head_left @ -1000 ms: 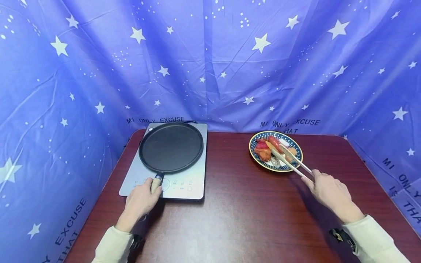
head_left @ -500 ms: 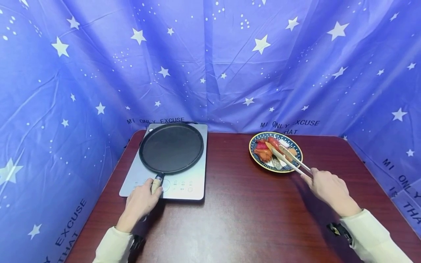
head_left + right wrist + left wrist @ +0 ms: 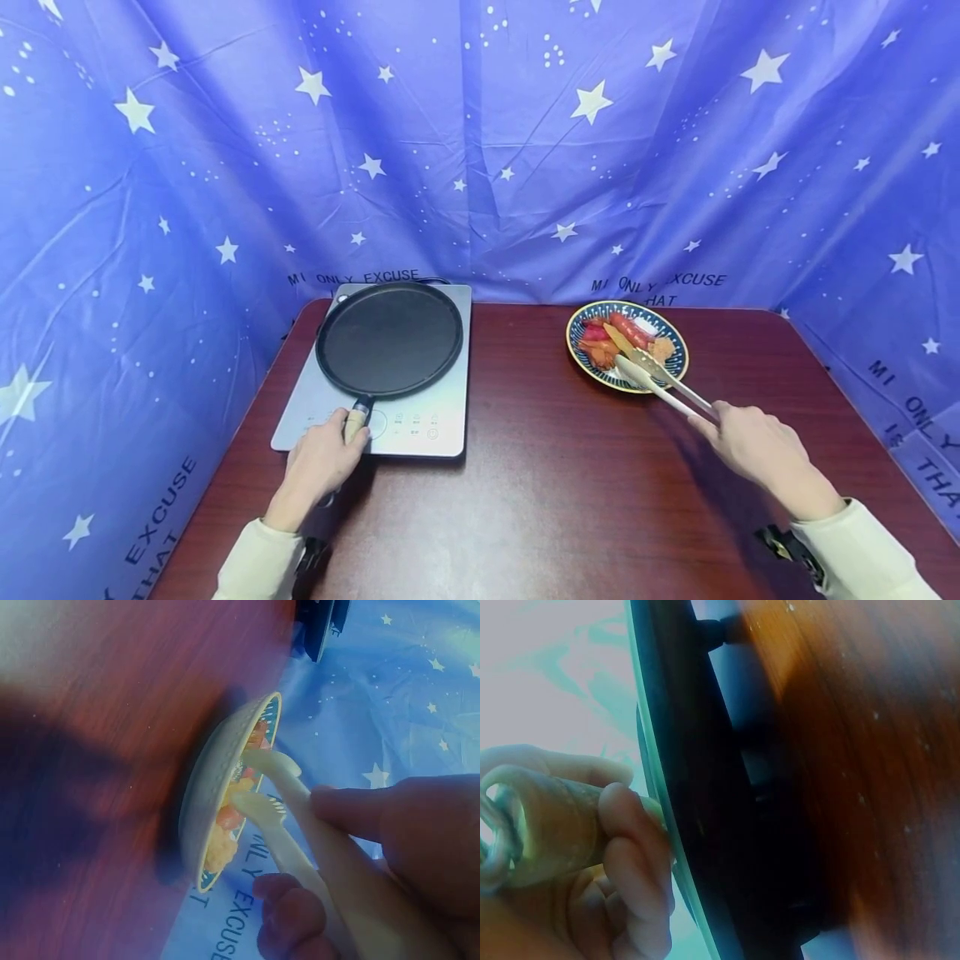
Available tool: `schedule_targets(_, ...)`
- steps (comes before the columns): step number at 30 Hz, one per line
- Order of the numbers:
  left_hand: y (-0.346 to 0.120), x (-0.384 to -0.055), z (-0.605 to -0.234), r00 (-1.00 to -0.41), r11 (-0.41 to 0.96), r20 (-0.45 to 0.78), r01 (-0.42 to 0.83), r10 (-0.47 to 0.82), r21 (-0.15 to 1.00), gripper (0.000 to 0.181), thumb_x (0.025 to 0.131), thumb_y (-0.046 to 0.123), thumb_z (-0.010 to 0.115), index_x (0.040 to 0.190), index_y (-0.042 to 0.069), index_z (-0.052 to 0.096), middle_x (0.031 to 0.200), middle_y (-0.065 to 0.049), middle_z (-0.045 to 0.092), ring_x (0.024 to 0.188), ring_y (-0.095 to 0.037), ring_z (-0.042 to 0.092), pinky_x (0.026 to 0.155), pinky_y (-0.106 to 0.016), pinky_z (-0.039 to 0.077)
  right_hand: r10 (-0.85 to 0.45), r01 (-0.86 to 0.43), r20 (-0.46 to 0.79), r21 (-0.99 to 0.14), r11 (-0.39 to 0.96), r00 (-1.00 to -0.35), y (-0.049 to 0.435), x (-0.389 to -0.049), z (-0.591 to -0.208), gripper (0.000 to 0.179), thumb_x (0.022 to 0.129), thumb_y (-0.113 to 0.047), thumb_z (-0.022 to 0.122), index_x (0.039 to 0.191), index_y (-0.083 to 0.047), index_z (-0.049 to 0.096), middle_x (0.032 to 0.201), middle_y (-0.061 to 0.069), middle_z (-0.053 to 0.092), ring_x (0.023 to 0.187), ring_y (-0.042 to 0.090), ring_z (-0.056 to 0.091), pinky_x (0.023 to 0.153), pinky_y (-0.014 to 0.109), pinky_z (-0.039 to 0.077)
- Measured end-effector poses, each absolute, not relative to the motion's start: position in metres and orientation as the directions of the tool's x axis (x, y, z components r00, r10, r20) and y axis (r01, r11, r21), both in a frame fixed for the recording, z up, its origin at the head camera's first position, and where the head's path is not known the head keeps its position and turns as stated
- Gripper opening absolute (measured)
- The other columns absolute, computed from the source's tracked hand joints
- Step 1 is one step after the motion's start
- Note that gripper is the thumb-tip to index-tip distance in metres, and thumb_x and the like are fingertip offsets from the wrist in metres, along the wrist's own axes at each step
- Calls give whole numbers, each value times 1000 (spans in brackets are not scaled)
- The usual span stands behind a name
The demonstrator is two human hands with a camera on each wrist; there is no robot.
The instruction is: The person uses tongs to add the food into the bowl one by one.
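My left hand (image 3: 324,457) grips the wooden handle (image 3: 559,825) of a flat black frying pan (image 3: 392,337), which sits on a silver induction cooktop (image 3: 442,437). On the right, my right hand (image 3: 761,442) holds pale tongs (image 3: 675,398) with thumb and fingers around their arms. The tips of the tongs are parted over the near side of a patterned plate (image 3: 573,354) with a yellow rim. Food lies on that plate: a reddish sausage (image 3: 632,330), orange and red pieces, and a tan lump (image 3: 661,348). A yellowish strip (image 3: 618,340) lies just beyond the tongs' tips.
The dark red wooden table (image 3: 525,500) carries the cooktop at the left and the plate at the back right. A blue curtain (image 3: 480,167) with white stars hangs behind and along both sides. A black cable (image 3: 431,281) shows behind the cooktop.
The tongs have drawn back toward me, off the middle of the food, so the yellowish strip and sausage show more fully. My left hand and the pan have stayed in place.
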State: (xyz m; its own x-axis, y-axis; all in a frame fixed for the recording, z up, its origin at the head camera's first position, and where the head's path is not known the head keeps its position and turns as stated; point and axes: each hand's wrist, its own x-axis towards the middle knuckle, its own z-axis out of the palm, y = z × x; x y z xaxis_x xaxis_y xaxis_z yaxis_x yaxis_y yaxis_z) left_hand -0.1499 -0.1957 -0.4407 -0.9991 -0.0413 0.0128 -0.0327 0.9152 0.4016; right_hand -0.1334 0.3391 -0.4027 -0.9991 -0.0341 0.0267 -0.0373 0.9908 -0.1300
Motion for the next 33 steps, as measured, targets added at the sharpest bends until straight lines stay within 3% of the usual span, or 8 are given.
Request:
schedule_targets(19,-196,-149,-440,-999,912,23,-26,-39,410,38,87,35,57,110,5,56,69,-11,57,63,-29,56,52,-41,39,-78,-78,8,-29,997,-997,328,-133,-383,38,90,-36,58,68,-5,51,58,12,51,50,37,54,44,53,39)
schedule_targets(33,-196,-149,-440,-999,907,17,-27,-38,421,38,87,35,57,111,5,56,70,-10,57,65,-29,57,53,-41,40,-141,-140,147,14,990,-979,336,-135,-393,33,84,-26,65,62,-6,52,54,12,51,45,37,52,40,53,38)
